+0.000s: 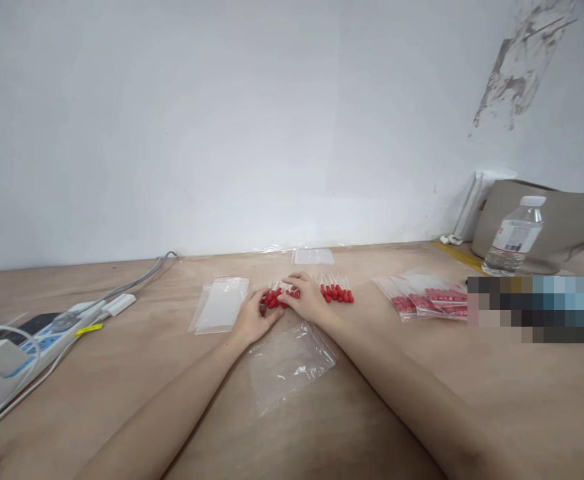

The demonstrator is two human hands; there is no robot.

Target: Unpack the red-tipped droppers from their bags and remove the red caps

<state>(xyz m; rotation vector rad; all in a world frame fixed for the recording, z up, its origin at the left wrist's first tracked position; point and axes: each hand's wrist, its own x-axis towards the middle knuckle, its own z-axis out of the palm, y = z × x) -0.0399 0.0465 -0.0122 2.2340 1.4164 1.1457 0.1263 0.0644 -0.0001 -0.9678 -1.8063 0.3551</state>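
Observation:
Red-headed sticks with pale shafts, like large matches, lie in the middle of the table. My left hand [256, 317] curls round the left side of one bunch of red-headed sticks [273, 298]. From the right, my right hand [306, 298] closes on the same bunch, its fingers over the shafts and partly hiding them. Just right of that hand lies a row of more red-headed sticks [337, 293]. An empty clear zip bag [292, 363] rests flat between my forearms. Left of my hands is a small stack of flat zip bags [222, 305].
Filled zip bags [429, 298] of red-headed sticks overlap at the right. Beyond them stand a water bottle [515, 240] and a grey-brown bag [567, 220]. A power strip [47, 343] with cables lies at the left. Another flat bag [313, 257] is by the wall.

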